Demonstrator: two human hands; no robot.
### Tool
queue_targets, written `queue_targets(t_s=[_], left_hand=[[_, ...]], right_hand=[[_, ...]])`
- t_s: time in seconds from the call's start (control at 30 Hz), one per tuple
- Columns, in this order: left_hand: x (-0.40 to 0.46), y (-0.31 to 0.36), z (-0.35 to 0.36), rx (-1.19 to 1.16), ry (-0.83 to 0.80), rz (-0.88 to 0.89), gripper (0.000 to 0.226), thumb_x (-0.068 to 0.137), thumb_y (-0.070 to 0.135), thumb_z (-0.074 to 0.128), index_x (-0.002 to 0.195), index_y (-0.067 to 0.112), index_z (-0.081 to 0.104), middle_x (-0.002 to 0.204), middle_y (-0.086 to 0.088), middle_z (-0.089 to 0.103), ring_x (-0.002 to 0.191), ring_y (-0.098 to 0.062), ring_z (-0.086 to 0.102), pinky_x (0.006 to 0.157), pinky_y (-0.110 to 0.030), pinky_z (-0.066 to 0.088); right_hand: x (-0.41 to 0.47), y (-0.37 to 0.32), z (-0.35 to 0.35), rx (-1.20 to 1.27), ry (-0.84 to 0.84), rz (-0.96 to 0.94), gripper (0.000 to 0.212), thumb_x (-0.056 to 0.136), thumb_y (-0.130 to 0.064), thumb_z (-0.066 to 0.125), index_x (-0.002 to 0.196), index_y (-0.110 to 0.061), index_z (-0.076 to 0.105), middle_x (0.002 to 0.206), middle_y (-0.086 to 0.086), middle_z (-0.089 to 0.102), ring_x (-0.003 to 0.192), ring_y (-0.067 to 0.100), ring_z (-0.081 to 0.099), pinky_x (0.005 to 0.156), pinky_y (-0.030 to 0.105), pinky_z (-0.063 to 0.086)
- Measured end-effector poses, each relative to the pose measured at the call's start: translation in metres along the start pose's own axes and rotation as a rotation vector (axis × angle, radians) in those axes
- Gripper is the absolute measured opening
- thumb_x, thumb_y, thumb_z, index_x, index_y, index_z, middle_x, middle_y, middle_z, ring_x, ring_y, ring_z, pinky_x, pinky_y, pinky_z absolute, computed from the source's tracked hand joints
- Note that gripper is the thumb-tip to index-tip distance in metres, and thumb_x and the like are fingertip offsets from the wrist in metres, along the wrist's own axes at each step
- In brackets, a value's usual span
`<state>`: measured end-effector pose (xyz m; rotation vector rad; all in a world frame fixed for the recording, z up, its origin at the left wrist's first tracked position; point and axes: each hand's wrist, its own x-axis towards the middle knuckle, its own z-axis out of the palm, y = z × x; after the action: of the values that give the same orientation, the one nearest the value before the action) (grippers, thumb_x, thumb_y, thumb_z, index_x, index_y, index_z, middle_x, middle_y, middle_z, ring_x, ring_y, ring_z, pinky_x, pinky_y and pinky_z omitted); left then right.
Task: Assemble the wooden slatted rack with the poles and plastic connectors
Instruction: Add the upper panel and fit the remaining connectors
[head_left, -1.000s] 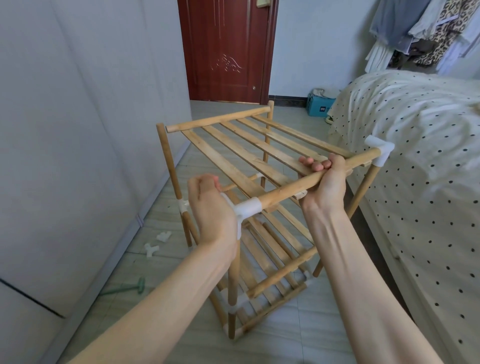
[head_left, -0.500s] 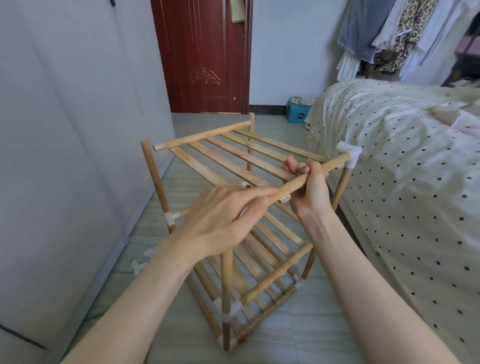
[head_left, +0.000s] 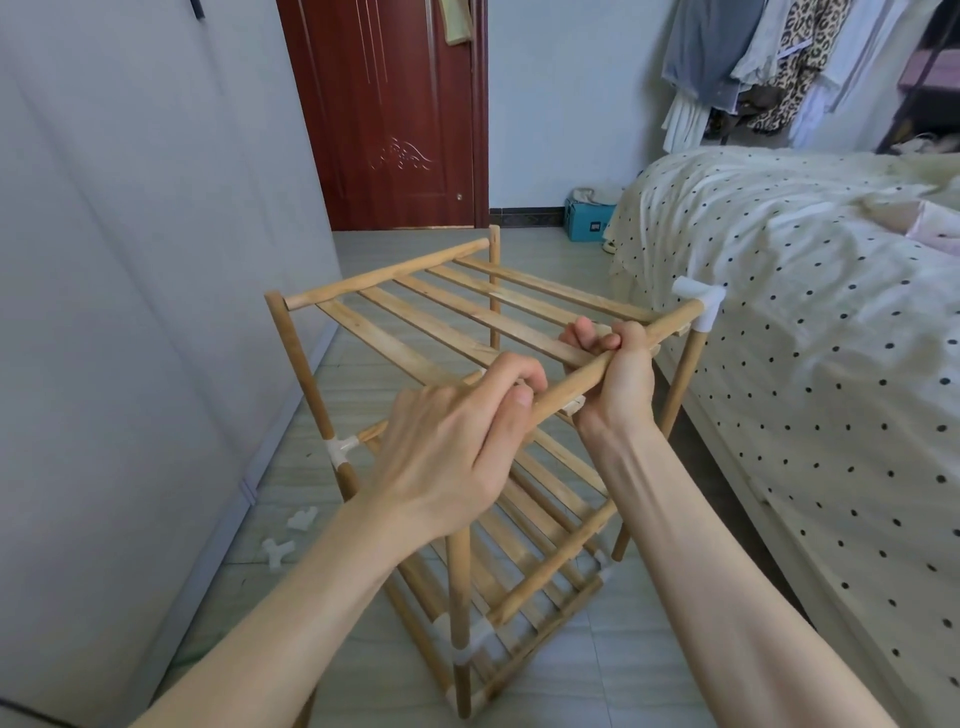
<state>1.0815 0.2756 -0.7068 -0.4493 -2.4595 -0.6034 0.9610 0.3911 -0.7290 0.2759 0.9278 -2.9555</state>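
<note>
Item: wooden slatted rack (head_left: 441, 332), standing on the tiled floor (head_left: 639, 670) between the grey wall (head_left: 130, 260) at left and the bed (head_left: 831, 364) at right.

Condition: largely built. Two lower slatted shelves are in place, with white plastic connectors at their corners. The top shelf (head_left: 467, 306) lies across the four upright poles.

Top-shelf corners: near right carries a white connector (head_left: 701, 304). The far-left pole (head_left: 296, 364) and far-right pole (head_left: 494, 270) show bare tops, no connector visible. The near-left corner is hidden under the left hand.

Left hand (head_left: 457, 452): fingers curled down over the near-left end of the front rail (head_left: 597, 364); whether a connector sits beneath cannot be told.

Right hand (head_left: 618, 379): wrapped round the middle of the same rail, thumb over the top.

Loose parts: two spare connectors (head_left: 291, 532) on the floor near the wall, apart from the rack.

Outstanding, by judgement: seating the near-left joint, then capping the two far corners, likely with the floor pieces.
</note>
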Motion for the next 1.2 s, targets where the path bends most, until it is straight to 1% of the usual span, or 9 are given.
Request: queue_targets(t_s=[0.17, 0.23, 0.33, 0.43, 0.63, 0.87, 1.03, 1.13, 1.2], left_hand=[[-0.002, 0.000, 0.002, -0.075, -0.016, -0.024, 0.043, 0.094, 0.041, 0.021, 0.107, 0.023, 0.058, 0.058, 0.018, 0.052, 0.057, -0.001, 0.051, 0.050, -0.014, 0.029], [0.001, 0.004, 0.010, -0.077, -0.055, 0.001, 0.045, 0.094, 0.041, 0.022, 0.119, 0.022, 0.054, 0.097, 0.015, 0.064, 0.096, 0.000, 0.055, 0.081, -0.021, 0.043], [0.005, 0.006, 0.026, 0.013, -0.081, 0.079, 0.045, 0.096, 0.038, 0.021, 0.133, 0.022, 0.042, 0.136, 0.005, 0.048, 0.140, -0.009, 0.021, 0.116, -0.039, 0.014], [0.005, 0.007, 0.031, 0.007, -0.035, 0.072, 0.047, 0.097, 0.036, 0.020, 0.141, 0.022, 0.032, 0.147, 0.005, 0.034, 0.144, -0.009, 0.006, 0.119, -0.042, 0.004], [-0.016, 0.004, 0.030, -0.070, -0.028, -0.067, 0.061, 0.095, 0.045, 0.011, 0.148, 0.017, 0.021, 0.154, 0.001, 0.017, 0.143, -0.003, 0.000, 0.119, -0.031, 0.007], [-0.036, 0.020, 0.022, 0.167, -0.379, -0.043, 0.058, 0.102, 0.037, 0.016, 0.140, 0.026, -0.026, 0.148, 0.011, -0.035, 0.134, -0.001, -0.034, 0.116, -0.029, -0.014], [0.002, 0.039, 0.043, 0.154, -0.529, 0.051, 0.060, 0.103, 0.027, 0.024, 0.148, 0.023, -0.015, 0.151, 0.009, -0.029, 0.140, -0.010, -0.025, 0.119, -0.037, -0.006], [0.018, 0.049, 0.051, 0.090, -0.529, 0.052, 0.060, 0.101, 0.022, 0.030, 0.151, 0.020, -0.002, 0.157, 0.006, -0.016, 0.144, -0.012, -0.012, 0.120, -0.037, 0.002], [0.017, 0.046, 0.047, 0.016, -0.507, 0.029, 0.054, 0.101, 0.021, 0.033, 0.151, 0.022, 0.012, 0.158, 0.006, -0.006, 0.145, -0.012, -0.005, 0.119, -0.036, 0.006]], right_hand=[[0.005, -0.010, -0.005, -0.161, -0.071, 0.041, 0.039, 0.097, -0.020, 0.041, 0.059, -0.016, 0.038, 0.073, 0.008, 0.065, 0.079, 0.017, 0.063, 0.081, 0.030, 0.049], [0.012, -0.022, -0.004, -0.255, -0.069, 0.080, 0.041, 0.099, -0.032, 0.041, 0.061, -0.016, 0.042, 0.080, 0.008, 0.065, 0.082, 0.017, 0.063, 0.080, 0.032, 0.048], [0.014, -0.044, 0.000, -0.371, 0.011, 0.126, 0.033, 0.097, -0.041, 0.045, 0.097, -0.009, 0.055, 0.092, 0.008, 0.065, 0.095, 0.022, 0.063, 0.092, 0.044, 0.047], [-0.011, -0.051, -0.003, -0.494, 0.055, 0.157, 0.035, 0.096, -0.034, 0.049, 0.118, -0.007, 0.049, 0.118, 0.017, 0.059, 0.101, 0.030, 0.061, 0.069, 0.039, 0.052], [-0.073, -0.036, -0.012, -0.545, -0.092, 0.253, 0.012, 0.096, -0.013, 0.051, 0.099, -0.002, 0.052, 0.095, 0.017, 0.055, 0.084, 0.027, 0.058, 0.073, 0.038, 0.057], [-0.056, -0.061, -0.006, -0.617, 0.018, 0.228, 0.004, 0.090, -0.002, 0.058, 0.091, 0.001, 0.056, 0.089, 0.014, 0.060, 0.081, 0.025, 0.061, 0.054, 0.035, 0.056], [-0.047, -0.086, -0.016, -0.856, 0.182, -0.003, 0.012, 0.092, -0.007, 0.054, 0.088, 0.002, 0.061, 0.084, 0.014, 0.060, 0.077, 0.027, 0.062, 0.078, 0.038, 0.054], [-0.062, -0.090, -0.020, -1.329, 0.108, -0.233, 0.032, 0.096, -0.016, 0.045, 0.119, -0.001, 0.061, 0.108, 0.015, 0.065, 0.110, 0.033, 0.059, 0.095, 0.035, 0.044], [-0.080, -0.089, -0.020, -1.597, -0.004, -0.490, 0.035, 0.097, -0.015, 0.041, 0.126, -0.006, 0.058, 0.122, 0.014, 0.062, 0.114, 0.032, 0.056, 0.096, 0.030, 0.039]])
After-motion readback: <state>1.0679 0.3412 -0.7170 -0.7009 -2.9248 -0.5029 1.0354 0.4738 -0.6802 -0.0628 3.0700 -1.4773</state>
